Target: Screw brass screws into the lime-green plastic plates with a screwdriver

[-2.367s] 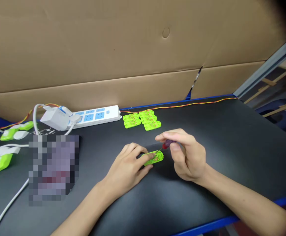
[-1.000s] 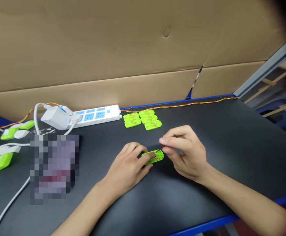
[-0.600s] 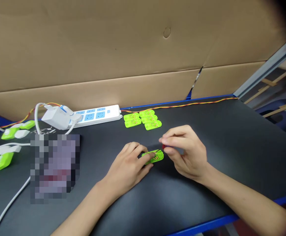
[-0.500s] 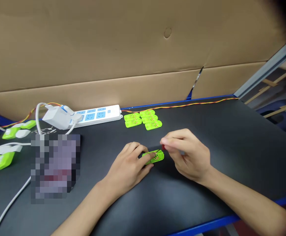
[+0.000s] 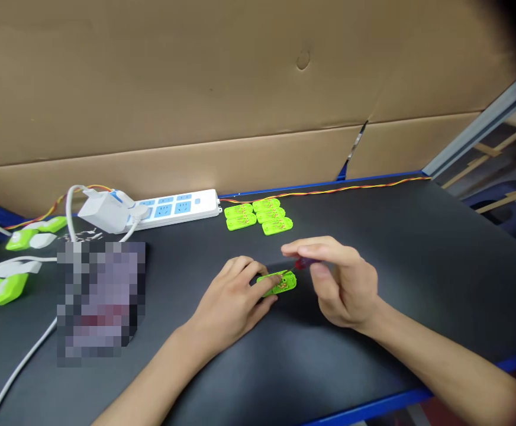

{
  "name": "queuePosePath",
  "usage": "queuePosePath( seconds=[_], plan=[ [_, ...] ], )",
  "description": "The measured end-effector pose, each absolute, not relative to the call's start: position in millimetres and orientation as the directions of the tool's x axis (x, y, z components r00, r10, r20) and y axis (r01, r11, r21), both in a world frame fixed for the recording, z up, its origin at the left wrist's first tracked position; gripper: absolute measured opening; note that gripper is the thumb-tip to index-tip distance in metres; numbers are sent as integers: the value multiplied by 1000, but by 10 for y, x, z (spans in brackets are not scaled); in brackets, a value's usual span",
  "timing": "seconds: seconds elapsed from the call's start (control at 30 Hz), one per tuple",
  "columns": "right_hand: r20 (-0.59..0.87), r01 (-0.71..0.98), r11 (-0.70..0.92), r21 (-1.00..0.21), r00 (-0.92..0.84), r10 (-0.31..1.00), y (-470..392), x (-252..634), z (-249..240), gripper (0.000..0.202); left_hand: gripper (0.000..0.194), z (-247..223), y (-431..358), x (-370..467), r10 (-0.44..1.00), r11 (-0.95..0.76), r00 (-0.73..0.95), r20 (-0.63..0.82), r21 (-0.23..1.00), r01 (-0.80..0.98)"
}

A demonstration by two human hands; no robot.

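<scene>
My left hand pins a small bright-green plastic shell to the dark tabletop, its fingers over the shell's left part. Small copper-coloured parts show inside the shell. My right hand is at the shell's right with a screwdriver that has a red-and-purple handle. Its thin shaft slants down to the left into the shell; the tip is too small to make out. The index finger lies along the top of the handle and the thumb is lowered, while the handle's rear end is hidden in the hand.
Several similar open green shells lie in a group behind my hands. At the back left stands a white power strip with a white charger and cables. Green-and-white pieces sit far left, near a blurred-out object. A cardboard wall closes the back.
My right thumb and fingertips have spread from their pinch, showing more of the screwdriver's handle. The left hand and the green shell have stayed in place.
</scene>
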State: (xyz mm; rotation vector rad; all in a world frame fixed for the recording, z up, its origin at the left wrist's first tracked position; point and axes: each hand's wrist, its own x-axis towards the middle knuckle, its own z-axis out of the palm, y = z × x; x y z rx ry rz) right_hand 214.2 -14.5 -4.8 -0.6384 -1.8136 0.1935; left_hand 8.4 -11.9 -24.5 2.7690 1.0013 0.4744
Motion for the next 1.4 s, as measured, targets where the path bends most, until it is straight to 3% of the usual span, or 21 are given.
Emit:
queuePosePath(
  seconds=[0.17,0.27,0.4,0.53,0.6,0.77,0.87,0.93,1.03,1.13,1.27,1.4],
  plan=[
    [839,487,799,-353,-212,501,-146,2150,-6,13,23,-250,-119,101,640,-768,725,255,242,592],
    [836,489,801,-345,-227,499,-150,2146,-14,23,23,-258,-116,98,639,-769,726,256,247,590],
    [814,353,813,-463,-193,548,-142,2153,-57,32,23,-262,-117,90,636,-771,726,262,242,588],
    [823,488,786,-378,-212,528,-137,2158,-45,21,22,-255,-120,99,631,-776,725,275,233,587],
    [820,527,776,-346,-231,523,-141,2155,-40,26,22,-254,-121,102,633,-774,725,270,232,589],
    [804,348,806,-479,-195,562,-140,2161,-70,34,22,-255,-126,91,640,-768,722,262,235,596],
    [814,430,800,-419,-212,540,-129,2165,-67,24,22,-252,-124,93,632,-775,724,276,222,592],
    [815,481,790,-381,-228,532,-123,2158,-65,29,22,-251,-121,99,632,-775,724,276,215,594],
    [809,383,804,-454,-201,553,-121,2148,-84,41,22,-256,-119,106,635,-772,725,266,222,595],
    [798,307,807,-505,-191,572,-128,2156,-99,36,21,-258,-122,105,637,-771,722,268,229,595],
    [823,450,797,-404,-202,531,-140,2159,-79,23,21,-252,-127,98,633,-774,723,279,216,595],
    [809,406,792,-456,-183,559,-142,2136,-84,43,21,-252,-127,95,634,-774,726,267,217,595]
  ],
)
